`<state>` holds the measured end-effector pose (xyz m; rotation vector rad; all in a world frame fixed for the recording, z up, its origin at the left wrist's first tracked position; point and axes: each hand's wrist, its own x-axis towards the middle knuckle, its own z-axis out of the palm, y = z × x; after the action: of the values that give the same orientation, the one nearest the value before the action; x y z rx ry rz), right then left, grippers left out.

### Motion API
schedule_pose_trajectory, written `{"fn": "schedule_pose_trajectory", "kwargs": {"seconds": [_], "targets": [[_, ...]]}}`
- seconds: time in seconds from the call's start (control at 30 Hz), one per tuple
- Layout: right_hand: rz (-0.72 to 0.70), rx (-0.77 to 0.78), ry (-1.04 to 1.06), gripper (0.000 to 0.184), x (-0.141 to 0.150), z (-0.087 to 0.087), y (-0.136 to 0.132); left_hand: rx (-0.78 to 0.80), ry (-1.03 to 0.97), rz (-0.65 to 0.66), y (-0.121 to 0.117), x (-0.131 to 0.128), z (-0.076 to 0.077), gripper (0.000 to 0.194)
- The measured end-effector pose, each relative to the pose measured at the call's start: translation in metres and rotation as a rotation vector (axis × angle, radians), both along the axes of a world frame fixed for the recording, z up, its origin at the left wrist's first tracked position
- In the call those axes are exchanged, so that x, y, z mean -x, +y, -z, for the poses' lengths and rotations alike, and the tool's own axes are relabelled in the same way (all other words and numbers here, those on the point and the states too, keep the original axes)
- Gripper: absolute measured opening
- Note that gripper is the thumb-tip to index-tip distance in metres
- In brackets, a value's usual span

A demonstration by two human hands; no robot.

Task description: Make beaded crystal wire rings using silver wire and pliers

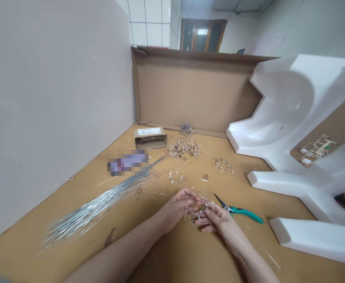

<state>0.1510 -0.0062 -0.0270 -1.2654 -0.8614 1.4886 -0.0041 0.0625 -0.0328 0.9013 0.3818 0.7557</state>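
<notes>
Near the front of the tan table, my left hand and my right hand meet around a loop of thin silvery wire with clear beads. Both sets of fingers are curled in a pinch on it, and they partly cover it. Just right of my right hand lie needle-nose pliers with teal handles, their tips pointing away from me. Beyond my hands, a loose ring of clear beads rests on the table, with another wire piece to its right.
A long bundle of straight metal wires lies at the left. Behind it are a blurred purple packet and an open cardboard box. Tangled wire pieces are heaped farther back. White foam packaging borders the right side; a cardboard panel closes the back.
</notes>
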Motion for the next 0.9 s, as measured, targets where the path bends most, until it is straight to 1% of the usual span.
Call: {"fn": "schedule_pose_trajectory", "kwargs": {"seconds": [0.07, 0.17, 0.2, 0.23, 0.27, 0.3, 0.37, 0.43, 0.47, 0.53, 0.6, 0.67, 0.73, 0.8, 0.9], "targets": [[0.073, -0.023, -0.037, 0.050, 0.001, 0.003, 0.002, -0.144, 0.073, -0.019, -0.003, 0.000, -0.001, 0.020], [0.198, -0.113, -0.134, 0.052, -0.001, 0.006, 0.005, -0.444, 0.225, -0.057, -0.006, 0.004, -0.005, 0.025], [0.231, -0.147, -0.163, 0.051, -0.002, 0.007, 0.005, -0.522, 0.260, -0.061, -0.007, 0.006, -0.008, 0.026], [0.254, -0.183, -0.207, 0.050, -0.005, 0.007, 0.006, -0.552, 0.271, -0.053, -0.007, 0.007, -0.010, 0.027], [0.272, -0.229, -0.278, 0.047, -0.008, 0.008, 0.005, -0.530, 0.254, -0.045, -0.007, 0.008, -0.011, 0.027], [0.283, -0.291, -0.379, 0.043, -0.010, 0.008, 0.004, -0.467, 0.219, -0.046, -0.006, 0.008, -0.013, 0.027], [0.288, -0.476, -0.652, 0.036, -0.016, 0.007, 0.001, -0.291, 0.128, -0.066, -0.004, 0.007, -0.013, 0.030], [0.259, -0.685, -0.904, 0.036, -0.018, 0.005, -0.004, -0.180, 0.084, -0.097, -0.002, 0.004, -0.010, 0.041], [0.239, -0.774, -0.988, 0.039, -0.019, 0.003, -0.006, -0.168, 0.085, -0.095, -0.002, 0.003, -0.007, 0.053], [0.206, -0.895, -1.103, 0.046, -0.017, 0.000, -0.010, -0.203, 0.107, -0.044, -0.003, 0.001, -0.002, 0.078], [0.189, -0.966, -1.164, 0.050, -0.013, -0.003, -0.013, -0.267, 0.119, 0.031, -0.007, -0.001, 0.002, 0.093], [0.194, -1.010, -1.175, 0.051, -0.010, -0.006, -0.014, -0.343, 0.148, 0.076, -0.013, -0.001, 0.002, 0.094], [0.198, -1.001, -1.146, 0.051, -0.007, -0.008, -0.015, -0.407, 0.213, 0.069, -0.017, -0.001, -0.001, 0.089], [0.164, -0.923, -1.080, 0.053, -0.005, -0.010, -0.017, -0.444, 0.285, 0.042, -0.018, 0.001, -0.007, 0.084], [0.012, -0.787, -0.917, 0.064, -0.004, -0.014, -0.021, -0.501, 0.364, 0.002, -0.016, 0.004, -0.014, 0.082]]}}
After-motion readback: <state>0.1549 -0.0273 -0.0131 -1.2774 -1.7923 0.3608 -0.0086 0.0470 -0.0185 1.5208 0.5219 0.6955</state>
